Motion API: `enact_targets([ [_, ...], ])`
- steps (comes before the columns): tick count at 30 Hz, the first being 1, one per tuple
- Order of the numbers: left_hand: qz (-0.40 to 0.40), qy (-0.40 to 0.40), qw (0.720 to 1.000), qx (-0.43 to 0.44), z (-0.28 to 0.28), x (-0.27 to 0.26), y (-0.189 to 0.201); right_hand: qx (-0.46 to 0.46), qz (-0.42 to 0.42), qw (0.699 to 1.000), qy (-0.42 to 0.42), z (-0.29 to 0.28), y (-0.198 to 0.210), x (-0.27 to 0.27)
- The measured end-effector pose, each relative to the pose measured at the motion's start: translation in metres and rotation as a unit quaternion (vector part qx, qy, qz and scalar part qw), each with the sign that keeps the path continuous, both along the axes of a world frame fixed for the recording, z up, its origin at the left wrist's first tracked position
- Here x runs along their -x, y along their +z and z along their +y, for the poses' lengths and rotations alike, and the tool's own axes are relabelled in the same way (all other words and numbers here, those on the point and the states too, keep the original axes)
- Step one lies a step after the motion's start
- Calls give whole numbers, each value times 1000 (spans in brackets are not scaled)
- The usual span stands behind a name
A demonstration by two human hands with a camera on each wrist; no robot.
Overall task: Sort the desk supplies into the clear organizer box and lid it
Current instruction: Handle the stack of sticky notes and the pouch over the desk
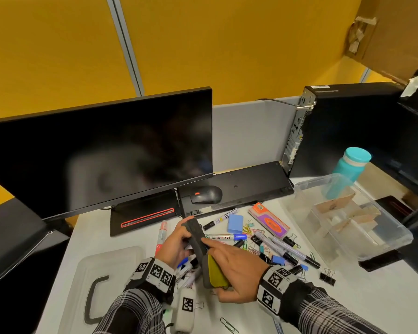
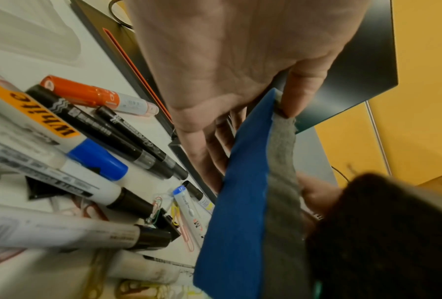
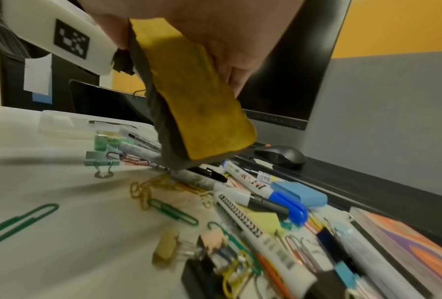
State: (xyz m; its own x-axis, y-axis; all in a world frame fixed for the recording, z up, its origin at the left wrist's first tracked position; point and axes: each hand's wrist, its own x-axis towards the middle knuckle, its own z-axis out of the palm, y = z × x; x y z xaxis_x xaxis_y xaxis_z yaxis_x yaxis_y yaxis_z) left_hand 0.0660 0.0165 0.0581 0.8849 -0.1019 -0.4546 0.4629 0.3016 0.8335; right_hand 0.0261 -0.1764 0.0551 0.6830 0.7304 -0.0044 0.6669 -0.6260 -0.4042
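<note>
My left hand (image 1: pixel 187 232) grips a blue-backed eraser (image 1: pixel 195 233) with grey felt (image 2: pixel 282 161), thumb (image 2: pixel 301 91) on its far end. My right hand (image 1: pixel 215 266) grips a yellow-backed eraser (image 1: pixel 216 273) with dark felt, also seen as the yellow eraser (image 3: pixel 202 97) from the right wrist. Both erasers are held above the desk, ends touching. The clear organizer box (image 1: pixel 297 187) with cardboard dividers stands open at the right. Its clear lid (image 1: pixel 121 256) with a dark handle lies at the left.
Markers (image 1: pixel 229 236), paper clips (image 3: pixel 172 211), binder clips (image 1: pixel 327 277), a light-blue block (image 1: pixel 235 223) and an orange-purple box (image 1: pixel 268 222) litter the desk. A monitor (image 1: pixel 94 153), mouse (image 1: pixel 206 194), keyboard (image 1: pixel 246 184), PC tower (image 1: pixel 343 131) and teal bottle (image 1: pixel 351 167) stand behind.
</note>
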Motion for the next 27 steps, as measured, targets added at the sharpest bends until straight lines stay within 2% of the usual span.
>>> enact_targets([
  [8, -10, 23, 999, 31, 7, -2, 11, 70, -9, 997, -8, -11, -9, -2],
  [12, -11, 3, 1000, 7, 5, -5, 9, 49, 12, 998, -32, -16, -7, -2],
  [16, 0, 9, 1000, -8, 2, -5, -1, 11, -11, 1000, -1, -6, 11, 0],
  [21, 1, 12, 1000, 10, 2, -3, 6, 46, -6, 999, 6, -1, 11, 1],
  [27, 9, -13, 1000, -11, 7, 1, 1, 82, 2, 997, 1, -2, 7, 2],
])
